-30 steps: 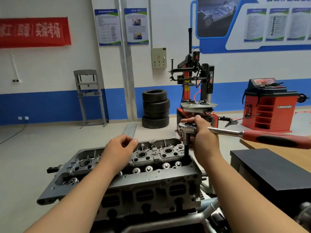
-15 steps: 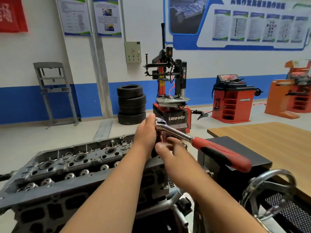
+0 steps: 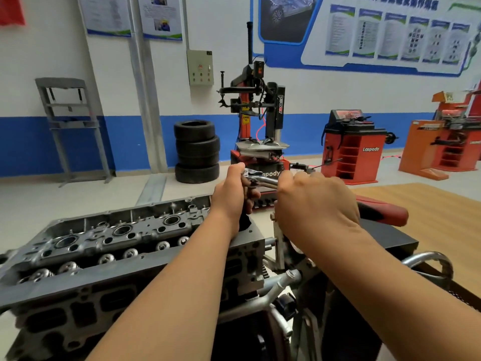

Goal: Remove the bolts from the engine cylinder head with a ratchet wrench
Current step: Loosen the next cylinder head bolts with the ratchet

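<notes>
Holding tight, the left grip (image 3: pixel 234 196) is wrapping its fingers round the top end of the ratchet wrench (image 3: pixel 260 179), where the shiny head is meeting the black socket (image 3: pixel 244 221) going down. The right grip (image 3: pixel 317 207) is holding the wrench's bar, just where the shiny part is turning into the red handle (image 3: pixel 390 215). The wrench is sitting over the right end of the engine cylinder head (image 3: pixel 117 238), and the socket is going down into that end. The bolt under it is hiding behind the left grip, so I cannot tell how far out it is.

I think the person is working on a bolt at this end: one grip is steadying the head, the other is getting ready to swing the handle. The next move is calling for a firm, flat swing, with the socket pushed straight down so it is not slipping off the bolt. How many bolts are waiting after this one, I cannot tell.

Beside the block a black box (image 3: pixel 390 239) is sitting, and a wooden tabletop (image 3: pixel 437 204) is lying past it. Tyres (image 3: pixel 197 152) are standing in a stack by the far wall.
</notes>
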